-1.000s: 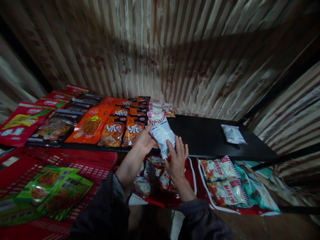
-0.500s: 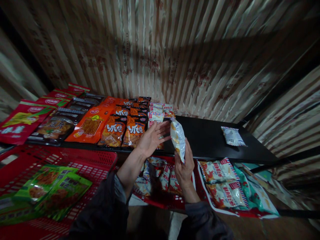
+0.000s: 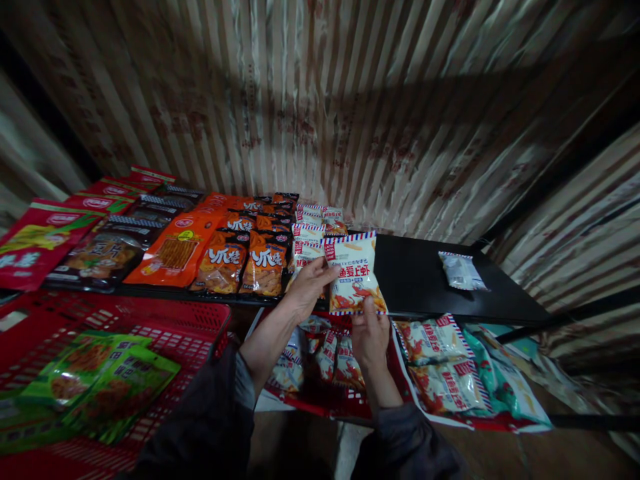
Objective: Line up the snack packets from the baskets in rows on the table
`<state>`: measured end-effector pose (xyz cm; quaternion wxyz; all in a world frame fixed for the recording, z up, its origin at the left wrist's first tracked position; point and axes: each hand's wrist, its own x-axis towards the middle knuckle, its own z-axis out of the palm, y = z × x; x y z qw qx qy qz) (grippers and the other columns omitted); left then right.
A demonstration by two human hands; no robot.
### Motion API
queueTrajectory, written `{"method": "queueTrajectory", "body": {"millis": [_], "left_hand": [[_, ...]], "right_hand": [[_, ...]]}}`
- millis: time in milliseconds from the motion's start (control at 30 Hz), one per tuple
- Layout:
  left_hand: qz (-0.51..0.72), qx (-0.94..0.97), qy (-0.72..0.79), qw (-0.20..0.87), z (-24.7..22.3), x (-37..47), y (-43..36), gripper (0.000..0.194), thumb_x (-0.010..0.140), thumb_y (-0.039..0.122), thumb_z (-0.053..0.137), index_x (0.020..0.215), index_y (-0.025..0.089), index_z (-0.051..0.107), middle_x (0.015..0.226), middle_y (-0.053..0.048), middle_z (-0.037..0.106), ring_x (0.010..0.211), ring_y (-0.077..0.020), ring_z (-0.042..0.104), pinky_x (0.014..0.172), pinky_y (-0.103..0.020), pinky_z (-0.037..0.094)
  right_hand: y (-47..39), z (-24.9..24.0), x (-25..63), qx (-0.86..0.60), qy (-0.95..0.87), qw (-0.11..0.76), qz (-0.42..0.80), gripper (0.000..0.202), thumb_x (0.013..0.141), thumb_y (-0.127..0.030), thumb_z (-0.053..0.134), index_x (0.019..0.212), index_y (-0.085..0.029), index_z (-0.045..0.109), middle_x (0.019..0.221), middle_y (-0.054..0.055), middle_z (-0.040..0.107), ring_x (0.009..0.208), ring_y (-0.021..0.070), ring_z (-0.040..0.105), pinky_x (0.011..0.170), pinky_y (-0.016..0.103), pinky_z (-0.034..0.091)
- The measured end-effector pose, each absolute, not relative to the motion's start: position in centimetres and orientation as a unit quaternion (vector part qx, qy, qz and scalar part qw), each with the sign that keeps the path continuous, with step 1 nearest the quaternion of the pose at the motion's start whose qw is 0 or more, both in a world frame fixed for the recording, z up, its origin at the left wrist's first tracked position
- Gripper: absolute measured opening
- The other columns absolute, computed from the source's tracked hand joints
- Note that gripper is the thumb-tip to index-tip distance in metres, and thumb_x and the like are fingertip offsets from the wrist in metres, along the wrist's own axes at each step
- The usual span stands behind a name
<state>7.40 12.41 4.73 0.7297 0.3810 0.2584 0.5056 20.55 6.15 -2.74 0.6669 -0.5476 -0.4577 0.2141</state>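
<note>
A white snack bag (image 3: pixel 354 277) with red lettering and a striped edge faces me above the front of the black shelf (image 3: pixel 410 280). My right hand (image 3: pixel 371 337) grips its lower edge, thumb on the front and fingers behind. My left hand (image 3: pixel 306 290) pinches its left side, with the fingertips partly hidden. Similar white bags (image 3: pixel 307 241) stand in a row just behind and left of it, partly covered by my left hand and the held bag.
Orange snack bags (image 3: pixel 264 263), a brown bag (image 3: pixel 103 250) and red bags (image 3: pixel 43 240) line the shelf's left. One silvery white bag (image 3: pixel 463 271) lies at its right. Below are a red basket (image 3: pixel 200 317) with green packets (image 3: pixel 125 387) and more white bags (image 3: pixel 450 383).
The snack bag has turned from edge-on to showing its printed front. My left hand, open and apart from it before, has closed on its left side.
</note>
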Motion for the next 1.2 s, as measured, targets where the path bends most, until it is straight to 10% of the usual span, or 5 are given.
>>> {"method": "queueTrajectory", "body": {"millis": [567,1200], "left_hand": [[0.532,0.381,0.342,0.674,3.3,7.4,13.1,0.039,0.061,0.038,0.083,0.089,0.016,0.069,0.083,-0.005,0.074,0.075,-0.0192,0.068,0.066,-0.028,0.051],[0.483,0.429,0.333,0.687,2.4,8.0,13.0,0.042,0.060,0.020,0.083,0.098,0.016,0.066,0.090,-0.007,0.075,0.086,-0.0236,0.069,0.087,-0.039,0.051]], "right_hand": [[7.3,-1.5,19.2,-0.442,-0.239,0.739,0.449,0.041,0.068,-0.047,0.077,0.098,-0.019,0.069,0.091,0.003,0.074,0.072,0.0138,0.066,0.061,0.025,0.053],[7.6,-2.0,20.0,-0.482,-0.211,0.733,0.431,0.039,0.069,-0.051,0.076,0.088,-0.017,0.072,0.084,0.004,0.075,0.067,0.0140,0.066,0.057,0.024,0.052]]}}
